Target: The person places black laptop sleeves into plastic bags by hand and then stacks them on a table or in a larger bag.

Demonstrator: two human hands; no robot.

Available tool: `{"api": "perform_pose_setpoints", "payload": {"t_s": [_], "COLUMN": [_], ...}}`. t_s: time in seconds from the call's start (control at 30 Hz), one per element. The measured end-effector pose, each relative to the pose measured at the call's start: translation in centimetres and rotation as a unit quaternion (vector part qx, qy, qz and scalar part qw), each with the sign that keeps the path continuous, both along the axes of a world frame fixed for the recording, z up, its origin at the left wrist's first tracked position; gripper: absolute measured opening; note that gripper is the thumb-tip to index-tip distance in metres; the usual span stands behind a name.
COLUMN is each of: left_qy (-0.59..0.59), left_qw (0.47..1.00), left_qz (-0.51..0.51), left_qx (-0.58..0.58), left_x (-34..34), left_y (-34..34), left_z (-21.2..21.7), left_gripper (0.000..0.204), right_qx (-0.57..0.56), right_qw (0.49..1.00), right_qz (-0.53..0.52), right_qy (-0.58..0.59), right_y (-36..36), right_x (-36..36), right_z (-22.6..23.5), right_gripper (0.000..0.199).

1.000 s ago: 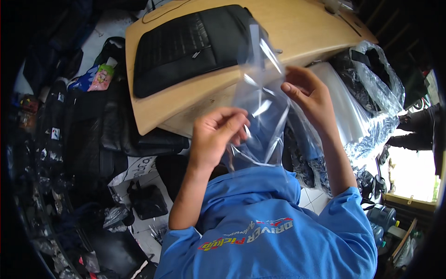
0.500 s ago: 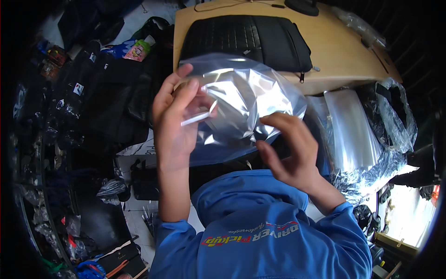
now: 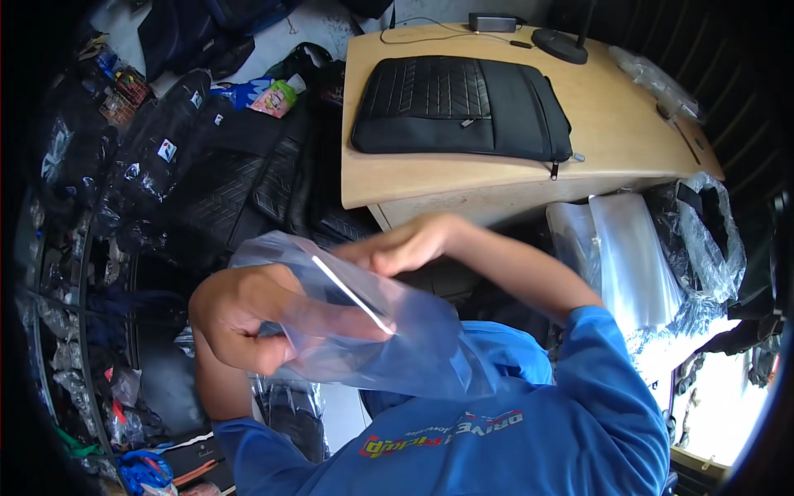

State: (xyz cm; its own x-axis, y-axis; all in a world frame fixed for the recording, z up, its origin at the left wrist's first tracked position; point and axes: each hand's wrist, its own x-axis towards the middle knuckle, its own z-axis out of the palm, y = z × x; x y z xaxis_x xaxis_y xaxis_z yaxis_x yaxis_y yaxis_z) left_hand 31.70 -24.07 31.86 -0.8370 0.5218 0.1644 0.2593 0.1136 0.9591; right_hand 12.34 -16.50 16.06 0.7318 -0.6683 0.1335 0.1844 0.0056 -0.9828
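A clear plastic bag point(image 3: 413, 331) spreads between my hands in front of my chest, slanting down to the right. A narrow white strip point(image 3: 351, 293) runs along it. My left hand point(image 3: 248, 318) grips the bag's left end, thumb outside and a stretched finger showing through the film. At the bag's far edge my right hand point(image 3: 413, 245) is bent inward, its fingers curled at the film and their tips partly hidden. Beyond both hands, a black quilted laptop-style case point(image 3: 463, 107) with zips lies flat on the wooden table point(image 3: 612, 157).
Stacked clear plastic sleeves point(image 3: 628, 256) lie to the right, beside crumpled plastic wrap point(image 3: 711, 240). Black wrapped bags point(image 3: 157, 157) pile up at the left, with a colourful packet point(image 3: 277, 97) on top. A lamp base point(image 3: 560, 45) stands at the table's far side.
The bag has come nearer my body and tilted. My left hand has moved left and lower; my right hand has swung left and farther out to the bag's far edge.
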Motion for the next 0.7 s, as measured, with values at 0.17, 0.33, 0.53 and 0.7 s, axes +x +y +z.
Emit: {"api": "perform_pose_setpoints", "payload": {"t_s": [0.17, 0.33, 0.53, 0.7], "left_qy": [-0.058, -0.031, -0.08, -0.049], "left_qw": [0.99, 0.989, 0.962, 0.953], "left_qz": [-0.061, -0.065, 0.053, 0.043], "left_qx": [0.114, 0.127, 0.257, 0.297], "left_x": [0.2, 1.3, 3.6, 4.3], "left_y": [-0.9, -2.9, -4.1, -4.2], "left_z": [-2.0, -3.5, -4.4, -6.1], "left_gripper": [0.068, 0.082, 0.086, 0.085], "right_qx": [0.218, 0.192, 0.241, 0.299], "right_qw": [0.968, 0.948, 0.936, 0.94], "right_qz": [0.001, 0.124, 0.124, -0.014], "right_qy": [-0.122, -0.222, -0.222, -0.164], "right_y": [-0.9, -2.3, -2.8, 0.0], "right_x": [6.2, 6.5, 9.7, 10.6], "right_z": [-4.3, -6.0, -8.8, -3.7], "right_gripper": [0.084, 0.049, 0.055, 0.053]}}
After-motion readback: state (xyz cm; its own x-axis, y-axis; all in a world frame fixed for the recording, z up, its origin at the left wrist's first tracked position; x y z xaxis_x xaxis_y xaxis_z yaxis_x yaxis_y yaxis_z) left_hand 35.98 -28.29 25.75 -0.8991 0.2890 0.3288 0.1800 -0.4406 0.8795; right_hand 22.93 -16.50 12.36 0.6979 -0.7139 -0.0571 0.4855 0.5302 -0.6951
